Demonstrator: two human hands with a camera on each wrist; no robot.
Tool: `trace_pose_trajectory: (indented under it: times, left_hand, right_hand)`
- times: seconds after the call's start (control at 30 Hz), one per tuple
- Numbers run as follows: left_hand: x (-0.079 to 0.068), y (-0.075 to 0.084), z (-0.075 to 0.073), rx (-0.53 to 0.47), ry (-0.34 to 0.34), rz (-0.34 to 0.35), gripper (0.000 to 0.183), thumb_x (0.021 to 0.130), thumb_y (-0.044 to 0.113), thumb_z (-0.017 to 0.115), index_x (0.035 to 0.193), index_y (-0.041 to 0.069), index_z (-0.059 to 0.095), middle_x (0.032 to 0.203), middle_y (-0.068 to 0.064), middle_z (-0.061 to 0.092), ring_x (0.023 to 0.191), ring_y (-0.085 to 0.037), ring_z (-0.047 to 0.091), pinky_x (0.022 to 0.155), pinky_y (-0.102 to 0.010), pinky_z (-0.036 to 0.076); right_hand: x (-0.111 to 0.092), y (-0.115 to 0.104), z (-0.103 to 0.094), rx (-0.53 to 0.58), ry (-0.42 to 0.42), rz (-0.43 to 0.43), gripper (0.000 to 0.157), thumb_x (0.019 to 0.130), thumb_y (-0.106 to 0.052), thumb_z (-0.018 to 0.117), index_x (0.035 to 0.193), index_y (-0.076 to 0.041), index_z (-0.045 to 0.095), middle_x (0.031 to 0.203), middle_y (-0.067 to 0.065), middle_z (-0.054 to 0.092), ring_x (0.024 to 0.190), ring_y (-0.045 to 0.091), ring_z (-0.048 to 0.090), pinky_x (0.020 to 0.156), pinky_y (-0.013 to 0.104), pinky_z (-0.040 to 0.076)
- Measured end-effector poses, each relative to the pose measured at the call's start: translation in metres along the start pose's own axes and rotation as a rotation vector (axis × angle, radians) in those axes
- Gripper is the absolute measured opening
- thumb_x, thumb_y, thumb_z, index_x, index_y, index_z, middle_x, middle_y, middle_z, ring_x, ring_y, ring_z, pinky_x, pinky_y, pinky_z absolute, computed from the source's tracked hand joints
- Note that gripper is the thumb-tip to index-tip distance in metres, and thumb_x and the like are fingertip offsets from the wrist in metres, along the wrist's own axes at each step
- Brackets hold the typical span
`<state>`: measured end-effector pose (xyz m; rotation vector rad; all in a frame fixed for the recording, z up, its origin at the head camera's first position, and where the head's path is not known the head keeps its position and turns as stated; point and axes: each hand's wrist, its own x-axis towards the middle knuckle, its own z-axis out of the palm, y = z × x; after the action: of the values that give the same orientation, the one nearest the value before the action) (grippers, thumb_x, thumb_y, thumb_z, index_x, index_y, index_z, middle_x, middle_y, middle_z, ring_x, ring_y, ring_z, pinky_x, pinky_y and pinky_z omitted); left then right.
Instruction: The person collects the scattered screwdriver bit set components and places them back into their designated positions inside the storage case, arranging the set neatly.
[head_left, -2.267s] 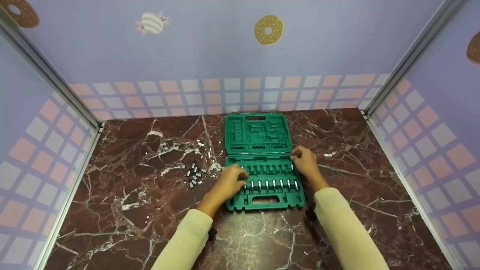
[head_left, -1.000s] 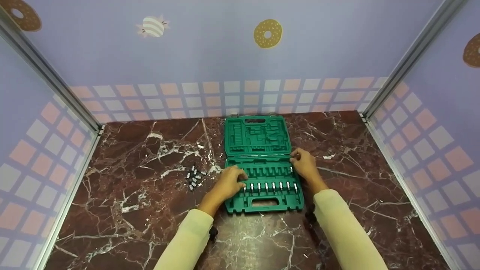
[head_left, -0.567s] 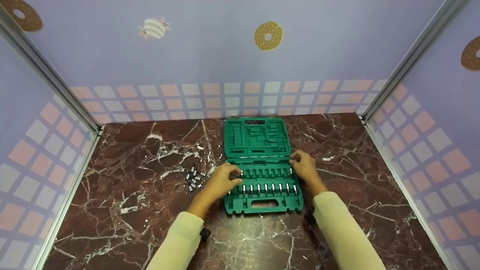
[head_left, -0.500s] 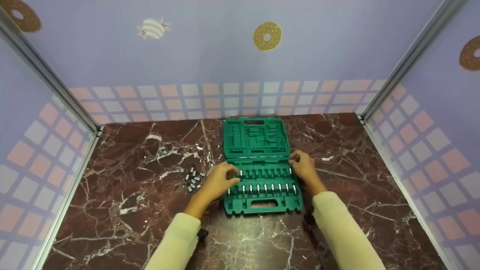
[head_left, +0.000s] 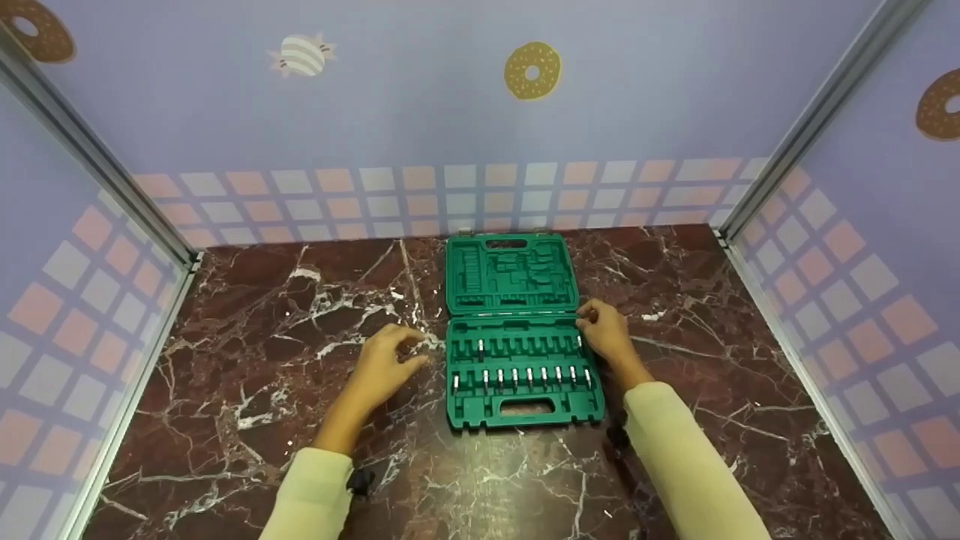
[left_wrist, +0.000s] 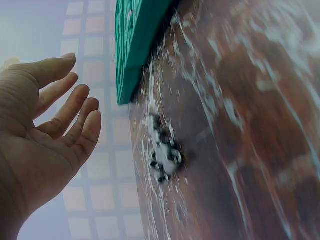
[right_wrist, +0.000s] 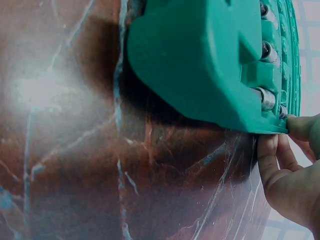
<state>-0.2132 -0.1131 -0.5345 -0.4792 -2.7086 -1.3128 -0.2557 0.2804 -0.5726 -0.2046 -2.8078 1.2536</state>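
Left hand (head_left: 384, 366) just bailed to 9 o'clock, loose, empty; released socket (head_left: 481, 349) looks seated. Right hand (head_left: 606, 334) pinching case (head_left: 525, 420), 3 o'clock.

left hand (head_left: 381, 369): bare | behind it: pale yellow fabric left sleeve (head_left: 311, 491), small black blocky attachment (head_left: 361, 481) at cuff's inner edge | right hand (head_left: 607, 334): bare | behind it: matching right sleeve (head_left: 686, 454), dark attachment (head_left: 617, 435) at cuff's inner edge

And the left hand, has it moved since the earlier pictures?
Yes, to the person's left. In the head view, the left hand earlier overlapped the left side of the green case; now the table shows between them.
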Motion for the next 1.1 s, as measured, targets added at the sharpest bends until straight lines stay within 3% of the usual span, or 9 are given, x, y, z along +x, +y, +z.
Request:
trace_pose_trajectory:
  times: [0.33,0.7,0.87,1.1]
  left_hand:
    - [-0.018,-0.027,-0.024,0.09,0.072,-0.101,0.038,0.081,0.003,0.082,0.117,0.002,0.071,0.112,-0.019,0.065,0.106,-0.04,0.063,0.098,-0.055,0.049]
    - [-0.022,-0.051,-0.028,0.108,0.048,-0.214,0.05,0.08,-0.002,0.077,0.128,0.0,0.064,0.119,-0.024,0.058,0.113,-0.043,0.057,0.103,-0.057,0.046]
    - [-0.019,-0.056,-0.026,0.085,0.056,-0.247,0.047,0.082,-0.003,0.074,0.127,-0.003,0.063,0.117,-0.025,0.06,0.104,-0.039,0.059,0.095,-0.053,0.049]
    - [-0.015,-0.062,-0.022,0.105,0.085,-0.28,0.041,0.084,0.001,0.075,0.124,-0.005,0.064,0.116,-0.025,0.063,0.103,-0.04,0.061,0.096,-0.052,0.049]
  right_hand:
    - [-0.004,0.001,0.002,0.003,0.014,-0.018,0.011,0.097,-0.003,0.066,0.107,0.001,0.069,0.102,0.024,0.071,0.093,0.039,0.066,0.081,0.052,0.054]
    - [-0.002,-0.001,0.001,-0.015,0.006,-0.017,0.013,0.098,-0.003,0.066,0.11,0.001,0.069,0.103,0.024,0.07,0.092,0.038,0.065,0.082,0.052,0.053]
    - [-0.002,-0.001,-0.001,-0.018,0.007,0.007,0.013,0.098,-0.004,0.066,0.11,0.0,0.069,0.106,0.024,0.071,0.096,0.038,0.066,0.085,0.053,0.053]
    - [0.0,-0.001,-0.001,-0.034,0.003,0.001,0.013,0.098,-0.005,0.065,0.11,0.0,0.068,0.103,0.024,0.07,0.096,0.039,0.064,0.086,0.054,0.052]
